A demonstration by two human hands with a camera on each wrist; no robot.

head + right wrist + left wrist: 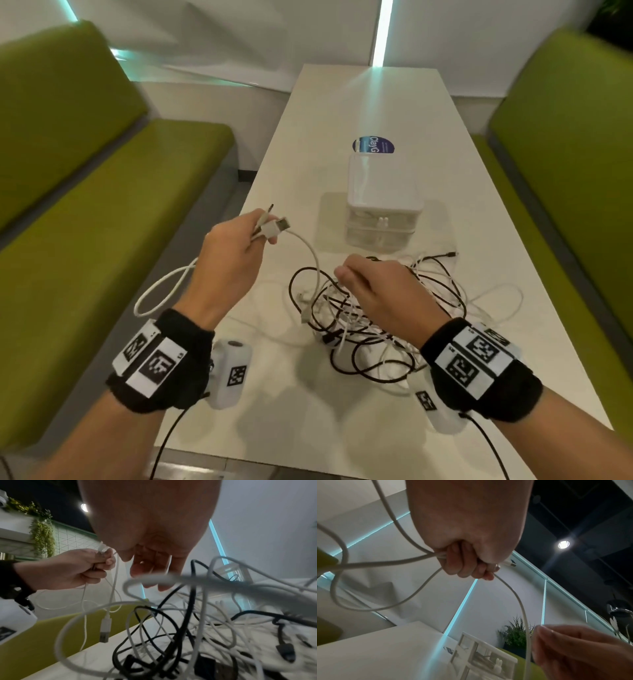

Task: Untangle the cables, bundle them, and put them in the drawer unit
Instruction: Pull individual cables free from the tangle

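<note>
Flanking the long white bench [342,113] are two green sofas [68,205]. A clear drawer unit [382,202] is seen upright near the middle of the bench, well apart from both hands. A tangle of black and white cables [376,315] is spread on the bench just in front of it. The left hand [229,263] is raised above the bench edge, its grip curled round a white cable [313,253] whose plug ends stick out past the fingers. The right hand [380,291] is held over the tangle, fingertips drawn together around that same white cable.
</note>
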